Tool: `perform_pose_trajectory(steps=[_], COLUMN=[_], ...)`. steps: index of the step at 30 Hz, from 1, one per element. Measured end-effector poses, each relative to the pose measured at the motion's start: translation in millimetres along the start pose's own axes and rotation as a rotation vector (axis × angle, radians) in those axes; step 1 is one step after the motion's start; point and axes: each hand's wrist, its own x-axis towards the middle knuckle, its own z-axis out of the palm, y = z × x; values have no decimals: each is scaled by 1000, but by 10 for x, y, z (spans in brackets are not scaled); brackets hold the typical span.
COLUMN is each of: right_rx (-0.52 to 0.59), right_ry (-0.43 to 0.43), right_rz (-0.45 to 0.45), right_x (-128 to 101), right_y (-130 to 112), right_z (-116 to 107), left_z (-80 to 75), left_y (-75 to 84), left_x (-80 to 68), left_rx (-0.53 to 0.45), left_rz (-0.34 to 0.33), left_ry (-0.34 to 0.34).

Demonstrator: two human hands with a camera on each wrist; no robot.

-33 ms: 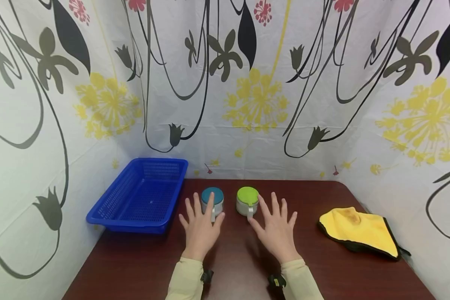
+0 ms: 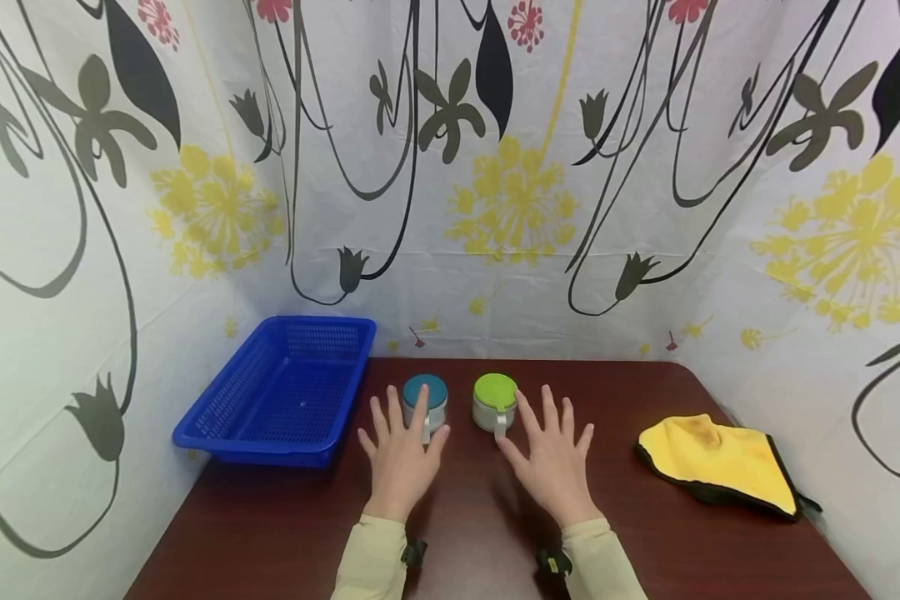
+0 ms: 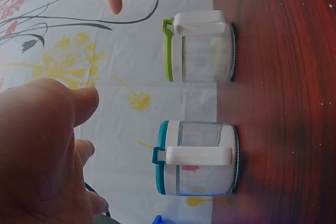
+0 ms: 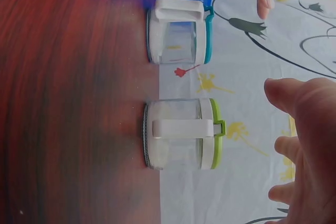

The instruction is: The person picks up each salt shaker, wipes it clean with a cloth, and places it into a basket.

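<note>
Both hands, left and right, hover spread, empty; jars look rigid, breakable; best gripped by white handles.

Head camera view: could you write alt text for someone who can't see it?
Two open hands, left and right, hover over a dark red wooden table just before a teal-lidded clear jar and a green-lidded clear jar. A blue plastic basket sits left, a yellow cloth right.

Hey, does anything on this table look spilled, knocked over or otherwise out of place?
Nothing stands out. The clear jar with the teal lid and the clear jar with the green lid stand upright, lids on. The blue plastic basket sits level at the table's left edge, and the yellow cloth merely lies crumpled. Both hands, left hand and right hand, are open.
</note>
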Motion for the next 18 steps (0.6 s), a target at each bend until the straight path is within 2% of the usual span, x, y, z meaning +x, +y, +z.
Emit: perform_pose_trajectory(steps=[3,9,18], right_rx=[-4,9,65], right_ry=[-7,-30,46], right_rz=[4,13,-14], right_x=[7,-98,20], right_y=[9,-13,3], right_z=[8,46,3], left_z=[15,-2,-95], left_y=[-4,-28,26], left_x=[7,-109,16], left_rx=[2,-19,-134], left_rz=[2,-10,-21], left_ry=[12,10,34])
